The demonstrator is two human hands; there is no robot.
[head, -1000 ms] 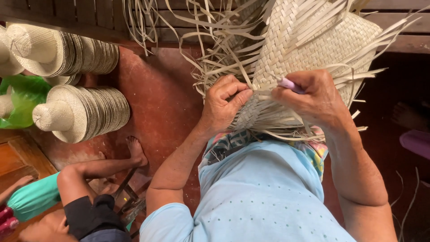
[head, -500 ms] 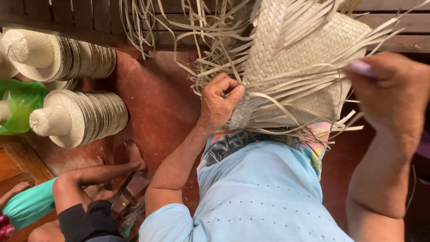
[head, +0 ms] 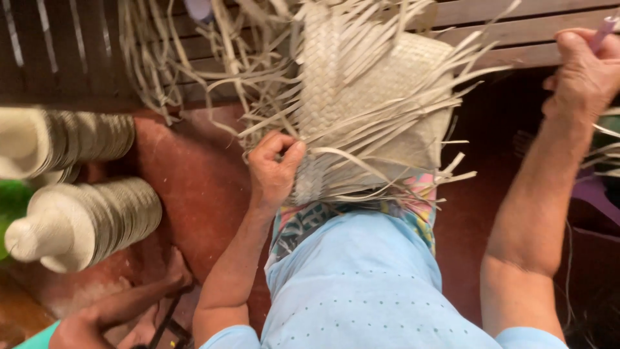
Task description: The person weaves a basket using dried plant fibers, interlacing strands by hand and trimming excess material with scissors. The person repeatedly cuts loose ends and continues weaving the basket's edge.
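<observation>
A half-woven pale straw hat point(head: 374, 110) with loose strips fanning out rests on the person's lap, centre. At far left lie two stacks of finished cream straw hats point(head: 84, 187) on the red floor point(head: 194, 187). The right hand point(head: 584, 71) is raised far right, arm upright, its grip clenched around a thin lilac tool point(head: 606, 29). The left hand point(head: 274, 168) pinches the weave's near left edge, fingers curled.

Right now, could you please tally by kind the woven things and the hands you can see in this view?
Half-woven straw piece with loose strips: 1
Stacks of finished pale hats: 2
The weaver's own hands, left hand gripping the weave, right hand raised aside, holding a pale purple object: 2
Total: 5
</observation>
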